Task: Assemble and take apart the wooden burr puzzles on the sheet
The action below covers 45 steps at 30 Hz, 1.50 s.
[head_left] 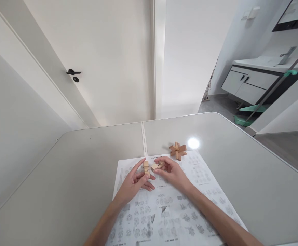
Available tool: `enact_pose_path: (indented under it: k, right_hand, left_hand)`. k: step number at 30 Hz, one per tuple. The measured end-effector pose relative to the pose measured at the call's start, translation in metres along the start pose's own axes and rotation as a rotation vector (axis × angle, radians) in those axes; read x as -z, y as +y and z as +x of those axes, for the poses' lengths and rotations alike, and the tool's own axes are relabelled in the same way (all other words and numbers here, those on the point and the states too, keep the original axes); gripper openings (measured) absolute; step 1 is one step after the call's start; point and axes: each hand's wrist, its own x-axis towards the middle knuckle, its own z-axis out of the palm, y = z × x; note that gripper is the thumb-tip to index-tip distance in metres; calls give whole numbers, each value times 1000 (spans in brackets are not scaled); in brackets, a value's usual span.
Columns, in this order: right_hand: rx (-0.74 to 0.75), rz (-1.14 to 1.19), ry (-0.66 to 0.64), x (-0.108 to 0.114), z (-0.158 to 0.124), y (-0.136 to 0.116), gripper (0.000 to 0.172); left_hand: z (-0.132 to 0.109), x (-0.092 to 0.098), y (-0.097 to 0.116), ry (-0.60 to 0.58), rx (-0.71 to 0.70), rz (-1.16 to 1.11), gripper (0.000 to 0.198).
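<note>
My left hand [136, 182] pinches a small notched wooden puzzle piece [146, 168], held upright above a printed instruction sheet [164, 212]. My right hand [171, 172] grips a second light wooden piece [157, 166] right beside it; the two pieces nearly touch. Just beyond my right hand, an assembled wooden burr puzzle [177, 150] with crossed sticks rests at the far edge of the sheet.
The sheet lies on a grey table [62, 177] with a seam down its middle. A white door with a black handle [73, 72] stands behind. To the right, a bathroom vanity [251, 82] and a green mop [248, 116] are on the floor.
</note>
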Motion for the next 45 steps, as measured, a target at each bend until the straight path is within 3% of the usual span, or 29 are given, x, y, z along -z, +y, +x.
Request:
enact_pose_path:
  k: [11,20,28,45]
  right_hand:
    - [-27,345,-122,4,3,2,38]
    - [1,153,-158,-1,-2,3,34]
    - [30,7,-70,-4,-7,-5,34]
    - [246,-166,-16,-9,-12,0,21]
  left_hand:
    - [3,-1,-5,42,-34,-23,76]
    - [-2,-9,-5,-3,-79,17,71]
    - [-6,-11,-2,-1,-74,17,67]
    - [-6,-12,-7,-15,-127,-11,64]
